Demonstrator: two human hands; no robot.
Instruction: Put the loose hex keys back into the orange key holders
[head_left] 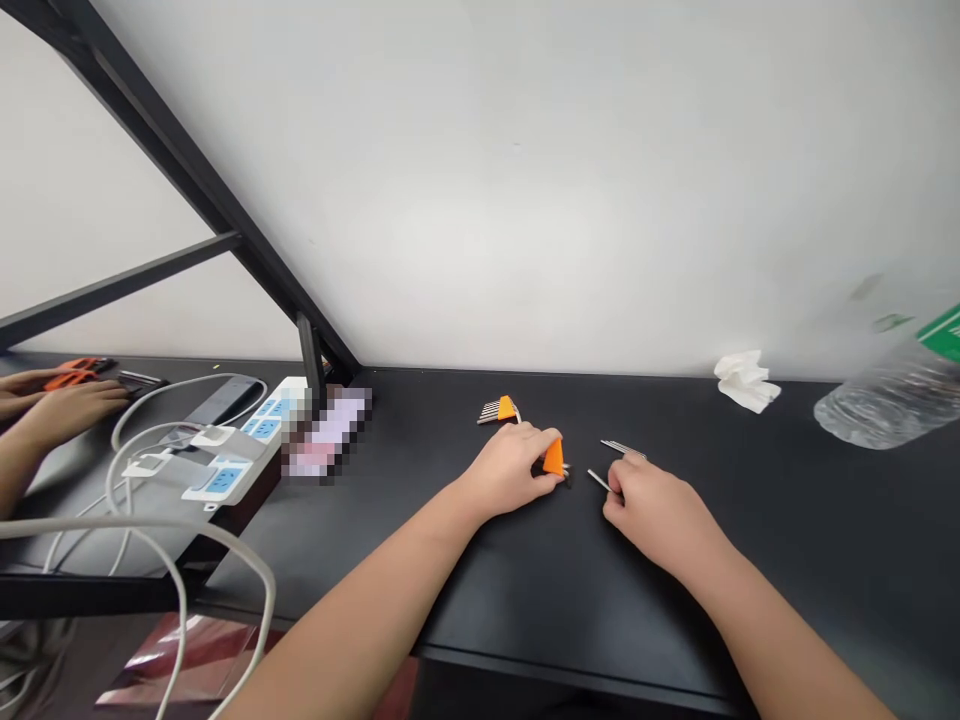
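My left hand (514, 468) is closed around an orange hex key holder (553, 457), with thumb and fingers on its sides. Short dark metal ends stick out at the holder's lower right. Just beyond that hand lies a second orange holder (506, 407) with several metal hex keys fanned out to the left. My right hand (656, 505) pinches a thin metal hex key (598, 481) whose tip points left toward the held holder, a small gap apart. Several loose hex keys (619, 446) lie on the desk behind the right fingers, which partly cover them.
A crumpled tissue (746, 381) and a clear plastic bottle (885, 395) are at the right by the wall. On the left are a white power strip (251, 440), cables, a phone (220, 402), a black frame (225, 225) and another person's hands (75, 408) near orange tools.
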